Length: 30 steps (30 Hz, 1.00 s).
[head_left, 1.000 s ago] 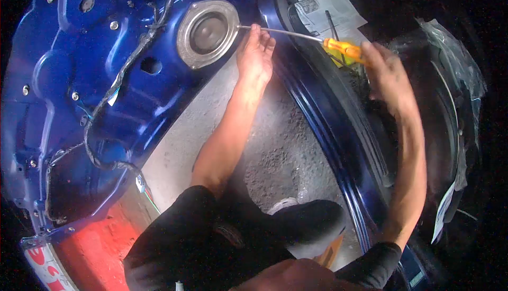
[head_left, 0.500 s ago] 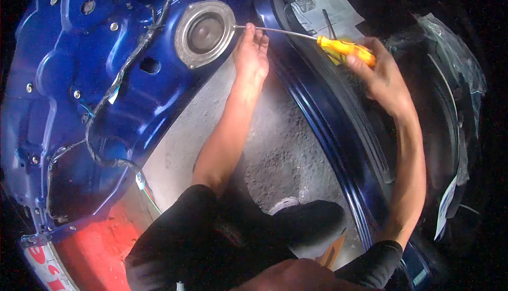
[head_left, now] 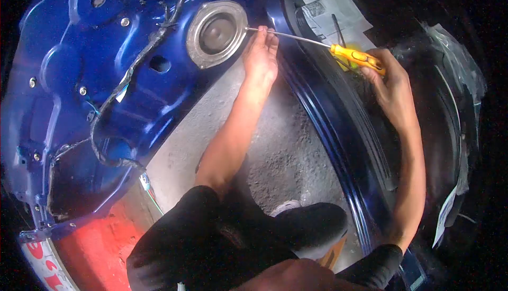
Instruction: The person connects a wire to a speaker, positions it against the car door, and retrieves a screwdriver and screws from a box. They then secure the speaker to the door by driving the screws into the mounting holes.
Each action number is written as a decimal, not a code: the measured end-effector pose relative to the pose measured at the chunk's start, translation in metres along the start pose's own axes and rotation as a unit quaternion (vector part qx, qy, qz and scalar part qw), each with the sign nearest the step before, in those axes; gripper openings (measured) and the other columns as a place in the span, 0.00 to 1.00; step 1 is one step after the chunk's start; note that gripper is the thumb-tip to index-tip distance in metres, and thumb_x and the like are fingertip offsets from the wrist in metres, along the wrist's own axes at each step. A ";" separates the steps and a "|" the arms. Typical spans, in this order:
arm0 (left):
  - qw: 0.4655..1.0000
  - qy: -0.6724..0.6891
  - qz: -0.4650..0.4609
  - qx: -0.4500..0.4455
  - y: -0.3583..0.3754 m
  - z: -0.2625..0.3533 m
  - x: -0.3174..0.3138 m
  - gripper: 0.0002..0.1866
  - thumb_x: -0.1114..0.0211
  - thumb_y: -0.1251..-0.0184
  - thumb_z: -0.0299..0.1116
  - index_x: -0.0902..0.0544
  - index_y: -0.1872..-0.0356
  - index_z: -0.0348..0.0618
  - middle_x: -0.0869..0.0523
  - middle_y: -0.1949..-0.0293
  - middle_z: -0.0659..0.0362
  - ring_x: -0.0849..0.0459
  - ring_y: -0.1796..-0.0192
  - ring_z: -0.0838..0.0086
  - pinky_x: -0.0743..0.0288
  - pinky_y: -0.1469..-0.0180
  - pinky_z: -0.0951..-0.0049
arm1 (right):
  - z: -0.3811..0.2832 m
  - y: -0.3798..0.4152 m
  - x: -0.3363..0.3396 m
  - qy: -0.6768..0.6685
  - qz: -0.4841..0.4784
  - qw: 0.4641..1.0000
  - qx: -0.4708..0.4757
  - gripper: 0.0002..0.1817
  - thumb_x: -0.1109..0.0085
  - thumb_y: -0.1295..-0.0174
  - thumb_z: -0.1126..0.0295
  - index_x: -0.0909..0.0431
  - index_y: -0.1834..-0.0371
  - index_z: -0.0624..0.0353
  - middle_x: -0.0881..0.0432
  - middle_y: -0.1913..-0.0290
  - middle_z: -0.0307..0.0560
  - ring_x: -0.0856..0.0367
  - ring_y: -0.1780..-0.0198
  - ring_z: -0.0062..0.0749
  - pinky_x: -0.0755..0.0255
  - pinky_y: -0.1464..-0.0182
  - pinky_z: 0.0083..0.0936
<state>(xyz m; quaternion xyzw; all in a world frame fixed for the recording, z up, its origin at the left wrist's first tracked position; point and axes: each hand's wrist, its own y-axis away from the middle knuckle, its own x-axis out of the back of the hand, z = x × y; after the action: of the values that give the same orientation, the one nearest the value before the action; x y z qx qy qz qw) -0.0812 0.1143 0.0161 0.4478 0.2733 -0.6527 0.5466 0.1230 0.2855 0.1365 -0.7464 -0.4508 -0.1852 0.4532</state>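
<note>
A round speaker (head_left: 217, 34) with a silvery metal rim is set in the blue car door (head_left: 137, 87). My right hand (head_left: 390, 82) grips the yellow handle of a screwdriver (head_left: 355, 58) near its rear end. The long metal shaft runs left, its tip at the right edge of the speaker rim. Close to that tip, the fingertips of my left hand (head_left: 260, 58) are pinched around the shaft. Whether a screw sits at the tip is too small to tell.
A dark wiring harness (head_left: 127, 79) runs down the door panel. Right of my hands is the blue door sill (head_left: 317, 116), with printed paper sheets (head_left: 336, 16) inside the car. Clear plastic film (head_left: 460, 61) hangs farther right. Rough grey ground (head_left: 288, 158) shows below.
The view has shifted slightly, so the door and speaker appear farther right. My right hand's fingers have changed their hold, moving back along the handle. My left hand stays by the screwdriver's tip.
</note>
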 end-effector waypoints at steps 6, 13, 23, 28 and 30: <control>1.000 0.009 -0.009 -0.002 0.005 -0.001 0.000 0.08 0.36 0.28 0.30 0.20 0.57 0.35 0.17 0.58 0.55 0.17 0.60 0.76 0.17 0.54 0.78 | -0.010 -0.005 0.012 -0.107 -0.123 0.920 -0.356 0.29 0.45 0.30 0.46 0.22 0.55 0.68 0.20 0.70 0.48 0.20 0.66 0.29 0.28 0.68 0.24; 1.000 -0.001 -0.013 0.002 -0.004 0.001 0.008 0.07 0.33 0.29 0.31 0.20 0.56 0.41 0.16 0.59 0.61 0.18 0.57 0.77 0.22 0.54 0.74 | -0.006 0.008 0.001 0.272 0.013 0.947 0.171 0.27 0.44 0.28 0.51 0.26 0.48 0.71 0.20 0.65 0.50 0.22 0.69 0.26 0.28 0.70 0.29; 1.000 -0.009 -0.009 0.003 -0.005 0.003 0.008 0.08 0.33 0.30 0.32 0.21 0.58 0.40 0.17 0.60 0.61 0.19 0.59 0.77 0.21 0.54 0.75 | -0.010 0.023 -0.009 0.070 -0.010 0.997 0.011 0.19 0.34 0.34 0.62 0.25 0.49 0.63 0.25 0.72 0.43 0.23 0.71 0.26 0.27 0.65 0.27; 0.999 -0.009 -0.043 0.027 0.007 0.001 0.007 0.09 0.34 0.29 0.32 0.20 0.56 0.38 0.18 0.59 0.58 0.19 0.60 0.78 0.19 0.56 0.78 | -0.034 0.003 0.010 -0.101 -0.109 0.926 -0.346 0.17 0.35 0.35 0.63 0.23 0.52 0.65 0.20 0.68 0.49 0.18 0.64 0.34 0.24 0.59 0.34; 0.999 -0.015 -0.042 0.031 0.012 0.000 0.004 0.10 0.34 0.29 0.33 0.20 0.56 0.36 0.18 0.59 0.57 0.19 0.61 0.79 0.18 0.56 0.79 | -0.041 0.005 0.010 -0.129 -0.107 0.920 -0.355 0.18 0.34 0.35 0.63 0.25 0.50 0.65 0.20 0.67 0.49 0.17 0.62 0.35 0.23 0.59 0.37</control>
<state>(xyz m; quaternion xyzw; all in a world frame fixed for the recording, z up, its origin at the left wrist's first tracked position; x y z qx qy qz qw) -0.0701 0.1097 0.0138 0.4428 0.2633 -0.6895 0.5090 0.1381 0.2554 0.1624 -0.8232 -0.4870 -0.2821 0.0739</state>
